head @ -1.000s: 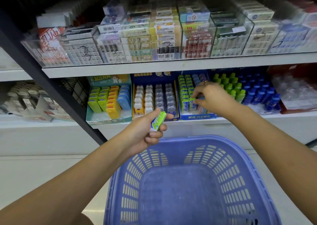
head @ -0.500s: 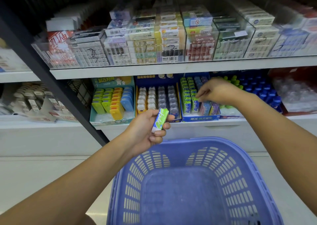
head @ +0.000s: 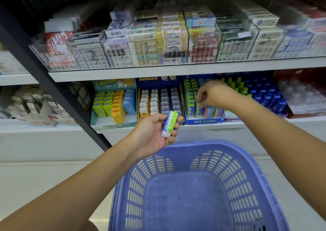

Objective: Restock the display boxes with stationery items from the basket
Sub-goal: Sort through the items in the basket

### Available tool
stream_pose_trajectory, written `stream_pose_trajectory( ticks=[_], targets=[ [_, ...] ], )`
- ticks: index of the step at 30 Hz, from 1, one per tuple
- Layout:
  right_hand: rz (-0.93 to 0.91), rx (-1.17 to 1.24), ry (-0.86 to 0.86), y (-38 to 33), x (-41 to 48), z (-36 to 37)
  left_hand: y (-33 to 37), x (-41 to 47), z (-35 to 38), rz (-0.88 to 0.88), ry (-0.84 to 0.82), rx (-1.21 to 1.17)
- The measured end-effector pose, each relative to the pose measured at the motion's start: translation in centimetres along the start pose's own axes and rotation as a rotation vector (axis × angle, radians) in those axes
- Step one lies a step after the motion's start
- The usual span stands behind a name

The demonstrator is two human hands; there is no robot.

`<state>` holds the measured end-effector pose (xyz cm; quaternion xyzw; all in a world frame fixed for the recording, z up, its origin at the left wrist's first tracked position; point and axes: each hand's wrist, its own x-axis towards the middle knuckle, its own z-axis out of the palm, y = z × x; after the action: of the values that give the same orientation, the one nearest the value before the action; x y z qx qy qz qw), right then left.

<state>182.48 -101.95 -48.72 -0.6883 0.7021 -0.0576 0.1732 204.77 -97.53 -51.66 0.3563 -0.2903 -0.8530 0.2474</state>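
My left hand (head: 153,132) is shut on a green-sleeved white eraser (head: 170,123), held upright just above the far rim of the blue plastic basket (head: 229,148). Inside the basket only its bare floor shows. My right hand (head: 215,95) hovers over the blue display box (head: 204,121) on the lower shelf, which holds rows of green, blue and purple erasers. Its fingers are curled down, with the tips at the tops of the front-row erasers. Whether they grip one is hidden.
Left of the blue box stand a box of white and grey animal-shaped erasers (head: 158,100) and a teal box of coloured erasers (head: 112,105). Green and blue bottles (head: 261,93) fill the right. The upper shelf edge (head: 176,68) overhangs. A black post (head: 58,93) slants at left.
My right hand has moved from the back of the blue box toward its front row, with the fingers curled in. My left hand keeps the green eraser and has tilted it more upright.
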Motion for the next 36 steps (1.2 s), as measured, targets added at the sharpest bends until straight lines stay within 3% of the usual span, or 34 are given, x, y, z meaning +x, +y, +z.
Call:
stream_pose_trajectory(
  ticks=[3,6,9,12,14,16,19,23,36],
  targets=[
    [0.033,0.507,0.153,-1.4,-3.0,1.8,-0.6,0.3,0.2,0.136,0.09,0.197],
    [0.117,0.963,-0.012,-3.3,-5.6,3.9,-1.8,0.6,0.3,0.395,0.217,0.68],
    [0.137,1.14,-0.002,-4.2,-7.0,4.9,-2.7,0.7,0.4,0.55,0.284,0.915],
    [0.134,1.195,0.068,-4.2,-7.5,5.3,-2.9,0.9,0.5,0.632,0.318,0.913],
    [0.092,1.155,0.14,-3.9,-7.4,5.1,-2.8,1.2,0.4,0.656,0.334,0.925],
    [0.046,0.952,0.303,-2.8,-6.6,4.4,-2.6,1.5,0.0,0.64,0.344,1.024],
    [-0.014,0.531,0.46,-0.4,-5.0,3.1,-2.3,1.9,-1.6,0.514,0.382,1.505],
    [-0.117,0.3,0.345,1.4,-3.0,3.5,-2.4,2.1,-2.9,0.385,0.306,1.854],
    [-0.187,0.223,0.207,1.1,-1.7,3.0,-2.4,3.1,-3.1,0.309,0.302,1.947]
  ],
)
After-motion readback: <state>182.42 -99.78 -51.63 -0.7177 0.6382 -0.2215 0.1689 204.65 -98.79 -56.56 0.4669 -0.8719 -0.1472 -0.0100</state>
